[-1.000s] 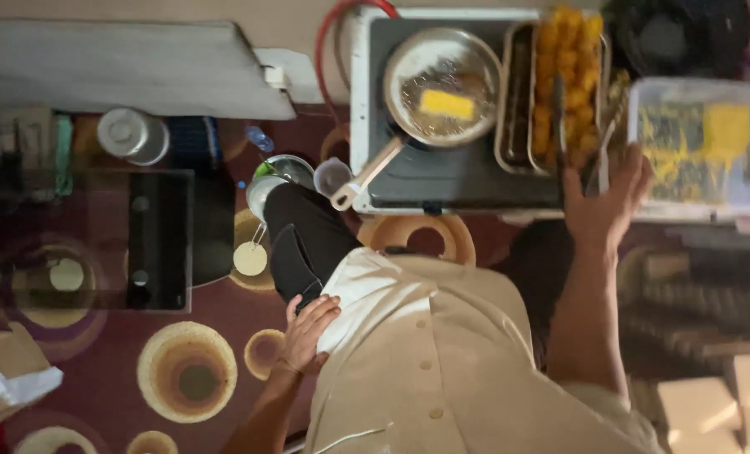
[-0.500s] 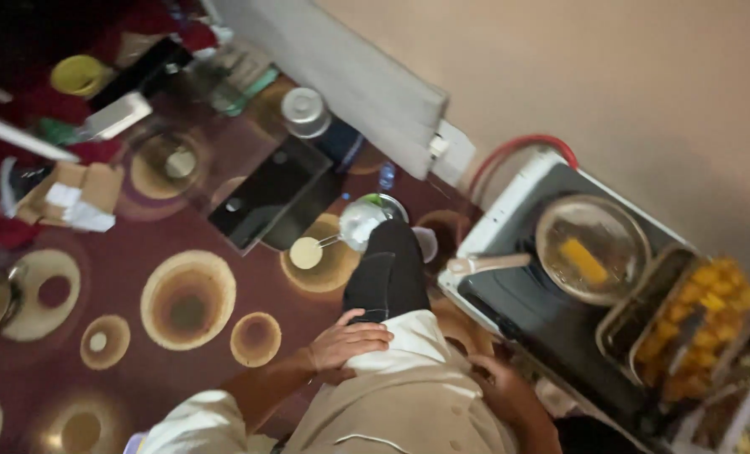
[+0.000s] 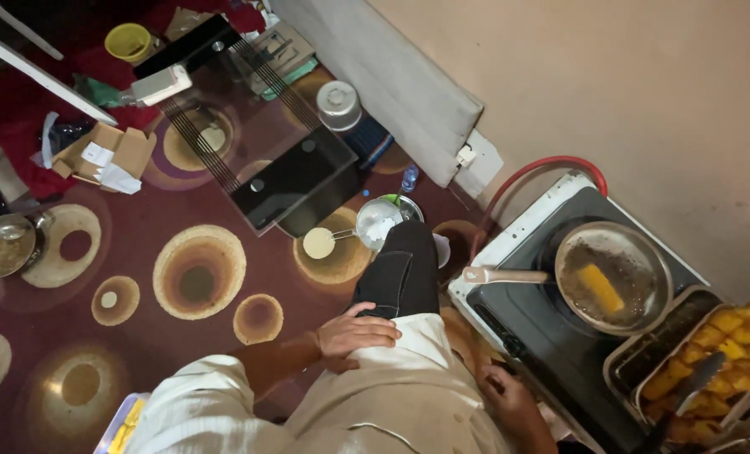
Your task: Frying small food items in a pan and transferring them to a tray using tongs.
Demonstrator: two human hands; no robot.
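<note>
Fingers of my left hand (image 3: 354, 334) lie spread and flat on my thigh, gripping nothing; my right hand (image 3: 509, 399) sits low beside the stove (image 3: 522, 324), its fingers half hidden, so I cannot tell whether they are curled. Neither touches the frying pan (image 3: 615, 277), which stands on the stove with a yellow piece (image 3: 600, 287) frying in it, its handle (image 3: 505, 275) pointing toward my knee. I judge the handle the safest place to grasp, keeping the pan level. Just right of the stove waits a tray of fried yellow pieces (image 3: 711, 357).
</note>
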